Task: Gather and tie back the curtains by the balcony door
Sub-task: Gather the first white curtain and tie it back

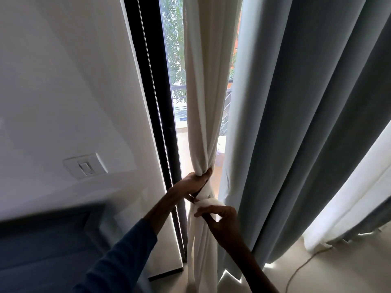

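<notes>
**Student:** White wall [63, 81] and light switch [85, 168] at left, dark door frame [152, 102] at centre. Where is the work?

**Tutor:** Just right of the frame. The white curtain [203, 123] hangs gathered into one rope-like bundle. It is narrowest at the left hand [190, 183], whose fingers curl round it. Just below, the right hand [224, 218] pinches a white band [209, 202] wrapped at the bundle's waist. The hands are close together; whether they touch cannot be told.

**Student:** And the grey curtain [306, 123]?

**Tutor:** It hangs loose in broad folds just beside the bundle's right edge, not yet gathered.

**Student:** What might fail?

**Tutor:** Probably the wrap. Whether a knot is formed cannot be told. If the left hand lets go before the band is cinched, the smooth folds could slide and fan out again. A hard pull on the band might also catch the grey cloth's edge, or strain the hanging above.
</notes>
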